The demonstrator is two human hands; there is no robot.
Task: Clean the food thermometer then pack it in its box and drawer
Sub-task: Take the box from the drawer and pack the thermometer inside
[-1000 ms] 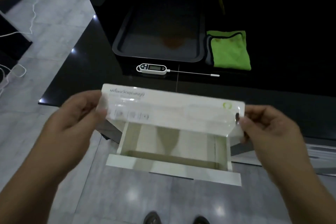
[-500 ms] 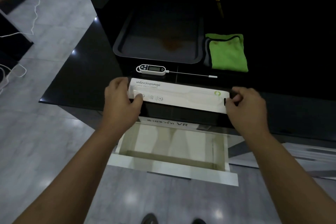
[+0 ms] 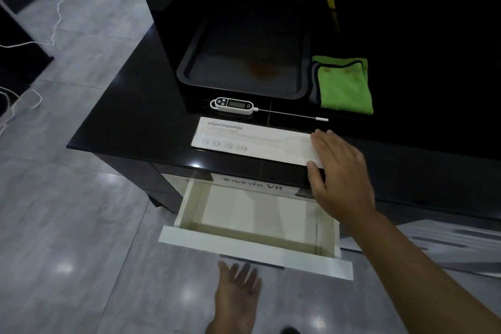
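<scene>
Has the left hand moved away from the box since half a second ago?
Yes. The left hand left the box and dropped below the open drawer front.

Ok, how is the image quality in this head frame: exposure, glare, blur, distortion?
Head view: dim overall, and the glossy black countertop goes near-black toward the upper right. Small glare spots sit on its front edge and on the grey floor tiles. The left hand is slightly motion-blurred; the white digital probe thermometer and white cardboard box stay sharp. Wide-angle bending shows at the edges.

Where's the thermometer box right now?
In the head view, the box lies flat at the counter's front edge, above the open drawer, just in front of the thermometer, with the right hand on its right end.
</scene>
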